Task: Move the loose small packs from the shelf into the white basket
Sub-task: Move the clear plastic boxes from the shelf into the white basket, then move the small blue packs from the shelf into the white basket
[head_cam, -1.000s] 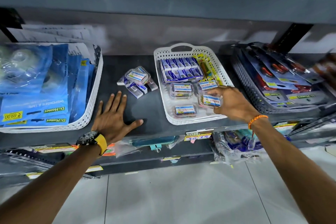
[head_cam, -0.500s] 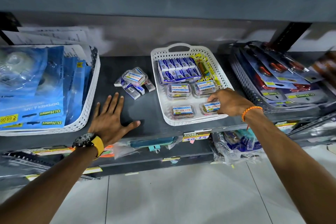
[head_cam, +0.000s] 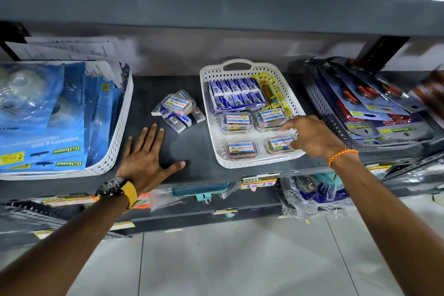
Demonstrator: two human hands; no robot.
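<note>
Half-hidden clear pack point(head_cam: 278, 143) under spread right hand point(head_cam: 312, 136); left hand point(head_cam: 146, 158) flat, empty

We list: blue tape-dispenser packs point(head_cam: 43, 127) in a white left-hand basket point(head_cam: 113, 154); carded tools point(head_cam: 374, 103) in a dark right-hand basket point(head_cam: 319, 103); price tag point(head_cam: 258, 183); tiled floor point(head_cam: 228, 259).

The dark grey shelf point(head_cam: 192, 149) carries a white basket point(head_cam: 249, 162) at centre, a white tray point(head_cam: 113, 151) on the left and a dark basket point(head_cam: 322, 106) on the right. A heap of loose small packs point(head_cam: 179, 112) lies between tray and white basket. The left hand point(head_cam: 146, 158) rests flat on the bare shelf.
</note>
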